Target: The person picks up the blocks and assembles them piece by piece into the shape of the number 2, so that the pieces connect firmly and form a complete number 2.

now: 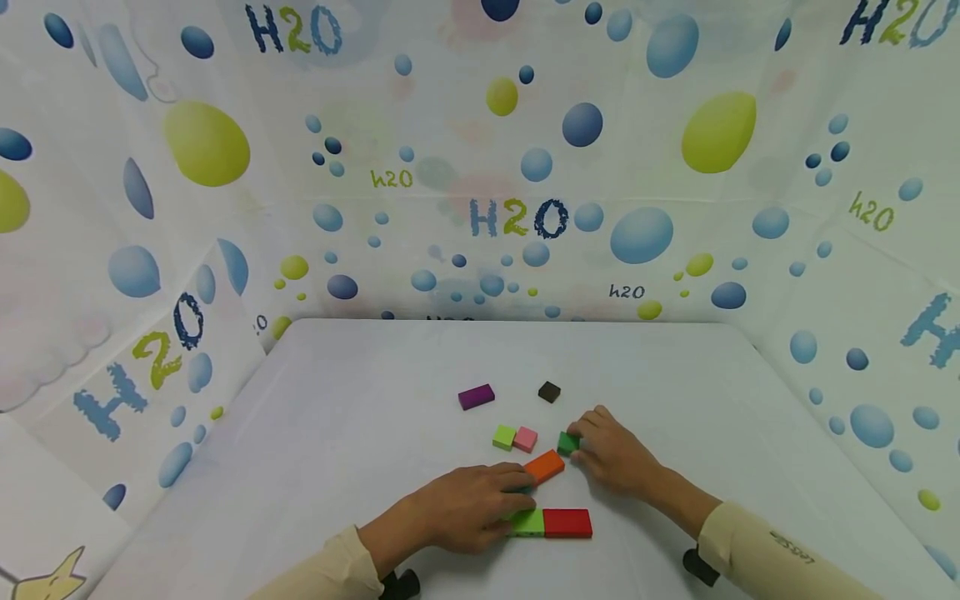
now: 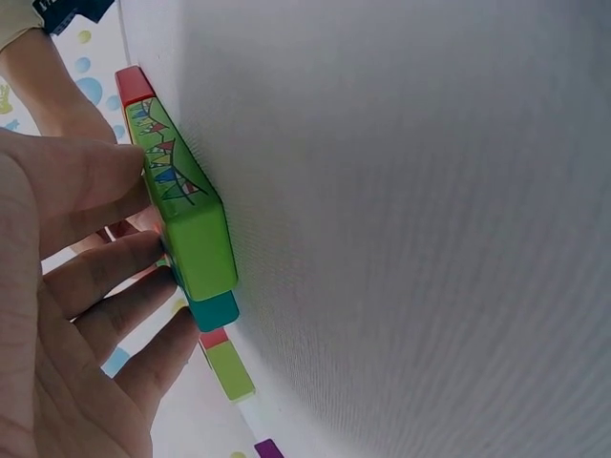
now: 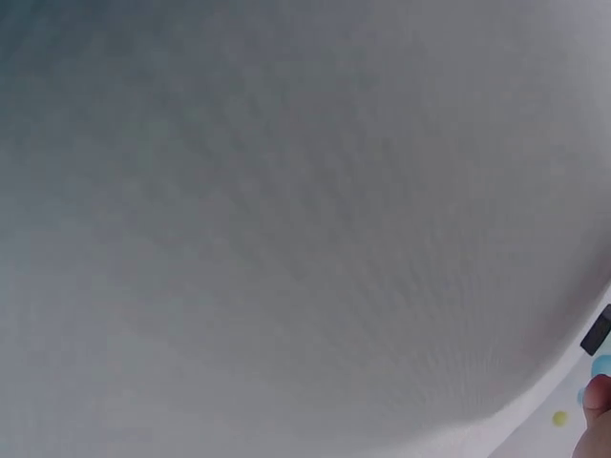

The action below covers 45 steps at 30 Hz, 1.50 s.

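Note:
My left hand [image 1: 468,508] lies over a lime green block [image 1: 527,523] and a teal block [image 2: 215,310]. In the left wrist view its thumb is at the lime block's side and its fairly straight fingers reach the teal block. An orange block [image 1: 544,467] sits by the fingertips, tilted. A red block [image 1: 567,523] stands end to end with the lime one. My right hand [image 1: 618,454] pinches a small green block [image 1: 567,443] beyond the orange one. Only a fingertip [image 3: 599,396] of that hand shows in the right wrist view.
Farther back on the white table [image 1: 337,400] lie a purple block [image 1: 476,397] and a small dark block [image 1: 549,392]. A light green cube [image 1: 504,437] touches a pink cube [image 1: 526,439] in the middle. A patterned cloth [image 1: 450,125] hangs behind.

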Available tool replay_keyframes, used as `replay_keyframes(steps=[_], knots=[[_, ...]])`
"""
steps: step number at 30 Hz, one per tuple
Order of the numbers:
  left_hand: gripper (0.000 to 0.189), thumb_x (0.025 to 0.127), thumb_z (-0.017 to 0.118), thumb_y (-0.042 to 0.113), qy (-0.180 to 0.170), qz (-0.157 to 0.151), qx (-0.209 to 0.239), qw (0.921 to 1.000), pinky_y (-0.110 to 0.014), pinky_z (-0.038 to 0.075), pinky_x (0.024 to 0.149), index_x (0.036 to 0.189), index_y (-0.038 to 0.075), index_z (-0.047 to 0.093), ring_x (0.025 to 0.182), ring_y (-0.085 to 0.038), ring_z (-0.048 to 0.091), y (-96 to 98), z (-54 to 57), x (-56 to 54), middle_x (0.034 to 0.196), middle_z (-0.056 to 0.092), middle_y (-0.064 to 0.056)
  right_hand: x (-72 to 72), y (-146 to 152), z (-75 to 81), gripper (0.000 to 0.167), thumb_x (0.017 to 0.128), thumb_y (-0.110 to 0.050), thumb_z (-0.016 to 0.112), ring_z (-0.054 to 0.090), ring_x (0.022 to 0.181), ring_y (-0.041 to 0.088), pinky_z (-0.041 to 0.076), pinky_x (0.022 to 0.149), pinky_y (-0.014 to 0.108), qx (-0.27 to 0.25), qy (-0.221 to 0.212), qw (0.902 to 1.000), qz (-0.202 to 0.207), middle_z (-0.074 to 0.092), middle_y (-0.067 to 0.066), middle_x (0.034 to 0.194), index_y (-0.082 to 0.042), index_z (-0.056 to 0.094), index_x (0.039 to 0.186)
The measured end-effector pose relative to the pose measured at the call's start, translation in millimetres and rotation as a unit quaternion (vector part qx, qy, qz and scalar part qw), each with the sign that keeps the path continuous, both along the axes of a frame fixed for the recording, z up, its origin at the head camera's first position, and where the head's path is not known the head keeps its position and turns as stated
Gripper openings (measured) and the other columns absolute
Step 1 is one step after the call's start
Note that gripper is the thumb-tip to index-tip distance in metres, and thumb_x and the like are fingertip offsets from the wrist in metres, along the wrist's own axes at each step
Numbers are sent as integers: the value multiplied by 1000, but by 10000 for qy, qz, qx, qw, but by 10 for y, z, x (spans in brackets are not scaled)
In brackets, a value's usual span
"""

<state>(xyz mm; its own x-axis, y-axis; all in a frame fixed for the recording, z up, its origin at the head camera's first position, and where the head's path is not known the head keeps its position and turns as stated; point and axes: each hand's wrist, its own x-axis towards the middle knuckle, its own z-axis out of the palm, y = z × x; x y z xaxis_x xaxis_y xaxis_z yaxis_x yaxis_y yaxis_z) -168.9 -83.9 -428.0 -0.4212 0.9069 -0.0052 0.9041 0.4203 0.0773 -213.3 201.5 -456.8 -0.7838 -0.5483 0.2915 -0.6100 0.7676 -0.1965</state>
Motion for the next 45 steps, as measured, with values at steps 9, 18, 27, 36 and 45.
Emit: replay_keyframes(steps=[9, 18, 27, 36, 45], knots=[[40, 100, 62, 28, 39, -70, 87, 9999, -35, 45, 111, 140, 25, 60, 140, -15, 46, -6, -6, 4, 150, 51, 3, 39, -30, 16, 32, 87, -21, 81, 49, 100, 12, 54, 85, 29, 11, -228, 9997, -29, 64, -1, 105, -8, 69, 114], [41, 100, 61, 27, -34, -72, 77, 9999, -35, 45, 111, 141, 28, 59, 140, -15, 45, -8, -16, -18, 151, 50, 3, 40, -33, 14, 31, 88, -22, 80, 49, 98, 13, 52, 84, 29, 41, -393, 9992, -71, 64, -1, 103, -7, 69, 112], [42, 99, 63, 24, -85, -49, 115, 9999, -35, 46, 110, 140, 31, 58, 138, -14, 46, 0, -21, -18, 149, 51, 3, 28, -42, 20, 35, 88, -25, 80, 49, 97, 13, 52, 83, 28, 113, -418, 9990, -67, 65, 0, 103, -5, 68, 114], [42, 99, 62, 24, -73, -97, 86, 9999, -37, 46, 110, 141, 32, 58, 138, -16, 47, -10, -1, -28, 150, 50, 3, 35, -49, 55, 36, 87, -23, 81, 49, 98, 13, 53, 85, 31, 115, -582, 9982, -122, 65, -1, 102, -6, 68, 115], [42, 99, 63, 24, -74, -83, 139, 9998, -36, 46, 110, 140, 32, 59, 137, -16, 47, -12, -6, -29, 149, 51, 3, 27, -38, 35, 35, 87, -21, 81, 49, 99, 12, 53, 86, 31, 18, -748, 9970, -174, 63, -3, 102, -7, 67, 116]])
